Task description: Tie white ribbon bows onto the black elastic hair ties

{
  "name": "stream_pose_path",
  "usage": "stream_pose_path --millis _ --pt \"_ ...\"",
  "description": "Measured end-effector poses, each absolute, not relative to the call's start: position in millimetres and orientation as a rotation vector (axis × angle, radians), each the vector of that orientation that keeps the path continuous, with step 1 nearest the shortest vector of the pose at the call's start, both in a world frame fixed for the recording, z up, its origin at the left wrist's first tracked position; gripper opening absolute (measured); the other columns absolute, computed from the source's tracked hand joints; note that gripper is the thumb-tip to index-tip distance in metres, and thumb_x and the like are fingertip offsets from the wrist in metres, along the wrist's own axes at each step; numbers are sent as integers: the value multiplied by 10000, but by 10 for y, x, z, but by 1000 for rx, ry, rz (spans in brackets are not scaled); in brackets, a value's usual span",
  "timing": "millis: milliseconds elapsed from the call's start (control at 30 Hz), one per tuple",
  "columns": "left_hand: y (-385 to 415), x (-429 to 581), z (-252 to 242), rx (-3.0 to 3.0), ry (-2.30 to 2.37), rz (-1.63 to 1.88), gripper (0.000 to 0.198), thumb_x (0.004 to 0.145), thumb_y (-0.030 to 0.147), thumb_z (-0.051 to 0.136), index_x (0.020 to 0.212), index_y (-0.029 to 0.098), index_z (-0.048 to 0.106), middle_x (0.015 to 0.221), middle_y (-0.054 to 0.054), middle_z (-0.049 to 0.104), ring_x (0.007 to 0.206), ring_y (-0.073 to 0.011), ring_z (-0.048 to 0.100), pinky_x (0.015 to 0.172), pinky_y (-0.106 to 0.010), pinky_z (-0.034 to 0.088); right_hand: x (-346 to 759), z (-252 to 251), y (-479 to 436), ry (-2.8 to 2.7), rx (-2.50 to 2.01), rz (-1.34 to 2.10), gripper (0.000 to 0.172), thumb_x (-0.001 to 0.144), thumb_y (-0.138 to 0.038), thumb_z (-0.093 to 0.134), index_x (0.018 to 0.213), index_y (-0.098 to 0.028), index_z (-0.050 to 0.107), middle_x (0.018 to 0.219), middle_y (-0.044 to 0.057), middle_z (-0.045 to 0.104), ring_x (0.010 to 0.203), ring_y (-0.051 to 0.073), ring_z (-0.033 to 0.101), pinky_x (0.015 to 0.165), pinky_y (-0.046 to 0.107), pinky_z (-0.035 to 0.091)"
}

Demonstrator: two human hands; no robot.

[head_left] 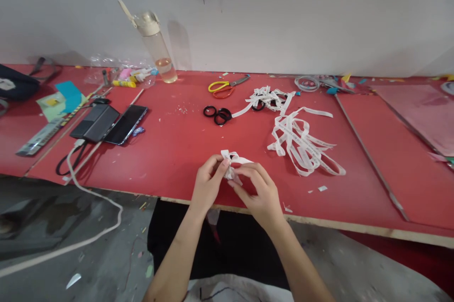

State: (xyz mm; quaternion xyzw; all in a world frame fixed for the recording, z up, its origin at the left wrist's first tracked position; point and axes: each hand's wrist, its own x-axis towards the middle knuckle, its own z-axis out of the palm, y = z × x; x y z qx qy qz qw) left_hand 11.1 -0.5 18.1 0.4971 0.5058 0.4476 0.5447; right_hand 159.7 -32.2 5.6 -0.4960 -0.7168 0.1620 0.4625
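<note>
Pinches a gathered bunch of white ribbon (230, 173) above the near edge of the desk (241, 134), with thumb and fingers pressed together: left grip (207, 181) at the bunch's 9 o'clock, right grip (261, 192) at its 4 o'clock. Faces black elastic rings (230, 115) toward 12 o'clock, then yellow-and-red-handled scissors (234, 83); printed ribbon loops (294, 136) at 2, a smartphone (126, 124) at 10.

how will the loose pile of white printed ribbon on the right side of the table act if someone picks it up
The printed ribbon will probably hang floppy, since it lies in soft bends and loops. It looks light for its spread, being thin, narrow strips. Lifting one loop may drag others along, as the strands cross each other.
</note>
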Motion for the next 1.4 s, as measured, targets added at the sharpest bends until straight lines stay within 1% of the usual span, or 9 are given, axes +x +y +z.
stream_pose_path --millis 100,200,367,600,667,767,900,1100,1400 --pt "-6 112 187 1168 1201 1061 274 932 462 606 921 196 673 786 6 680 760 -126 630 710 -209 481 1602 57 -318 -1795 -1203 401 127 902 -176 663 1014 -236 658 1001 55 651 942 179 649 831 304 554" --pt "-11 121 181 1163 1159 1058 267 928 460 616 954 201 676 852 -8 711 820 -143 663 750 -225 498 1605 67 -306 -1782 -1202 401 119 908 -162 650 1000 -232 675 976 51 651 912 169 649 816 292 553" --pt "-19 127 168 1223 1154 1035 251 901 436 664 1007 208 668 929 -26 735 909 -172 682 803 -253 502 1615 79 -283 -1682 -1194 559 59 912 -165 654 918 -220 676 929 34 664 867 144 660 789 256 554" --pt "-12 118 163 1261 1192 1045 221 904 417 662 935 199 650 856 -15 729 827 -160 680 766 -248 495 1643 117 -303 -1677 -1159 799 46 914 -189 656 875 -215 660 885 15 670 826 130 657 764 241 548" --pt "-7 112 174 1220 1174 1042 227 896 418 671 911 193 643 830 -12 720 807 -157 675 753 -245 492 1642 118 -300 -1693 -1130 779 63 913 -164 646 927 -220 670 916 20 667 841 129 660 772 240 551" --pt "-1 102 217 1152 1141 1010 244 891 425 672 895 183 634 796 -10 700 767 -147 650 718 -238 485 1634 105 -285 -1665 -1141 697 153 905 -125 633 1000 -233 686 969 33 664 883 140 671 785 249 559" --pt "-5 97 272 1147 1121 979 244 881 418 684 891 178 637 772 -7 681 724 -134 624 697 -235 479 1630 98 -282 -1628 -1179 660 134 911 -123 619 939 -231 692 930 30 666 864 149 671 762 256 558" --pt "-8 104 210 1203 1171 988 262 879 425 684 952 175 661 882 -46 733 817 -169 671 744 -255 492 1639 96 -279 -1624 -1196 754 100 931 -157 600 940 -220 678 948 41 672 880 158 664 769 266 554" --pt "-9 108 165 1172 1161 1039 240 870 396 701 936 169 658 848 -30 730 809 -156 672 728 -236 476 1659 120 -271 -1631 -1195 853 72 937 -218 610 881 -202 653 830 18 610 747 128 586 702 237 509"
